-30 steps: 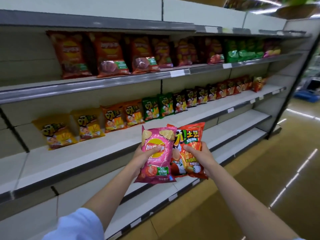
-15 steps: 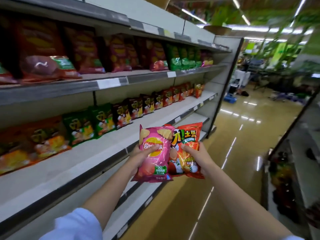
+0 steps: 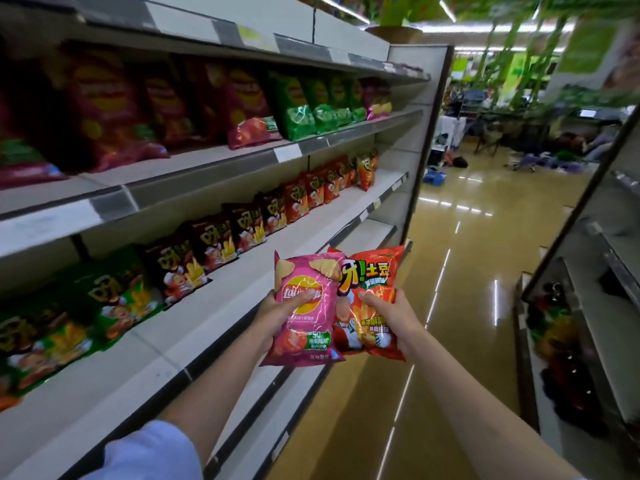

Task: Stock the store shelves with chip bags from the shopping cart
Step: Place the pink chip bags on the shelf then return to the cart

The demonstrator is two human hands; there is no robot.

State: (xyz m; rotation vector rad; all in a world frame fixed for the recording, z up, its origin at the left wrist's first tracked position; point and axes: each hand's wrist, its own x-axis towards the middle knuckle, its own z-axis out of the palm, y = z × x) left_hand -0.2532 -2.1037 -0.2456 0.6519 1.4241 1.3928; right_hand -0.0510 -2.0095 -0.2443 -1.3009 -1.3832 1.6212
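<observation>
My left hand grips a pink chip bag, thumb across its front. Beside it, my right hand grips an orange-red chip bag that sits partly behind the pink one. Both bags are held upright in the aisle, just off the front edge of the middle shelf. That shelf carries a row of green, dark and red chip bags along its back. The upper shelf holds red, green and pink bags. The shopping cart is not in view.
The shelving unit runs along my left and ends at a white end panel. A glossy yellow floor aisle stretches ahead. Another shelf unit stands on the right. Blurred clutter and a blue crate lie far down the aisle.
My view has turned right along the aisle, so the shelves now sweep past on the left. Both hands keep the same bags, held together at about the same height.
</observation>
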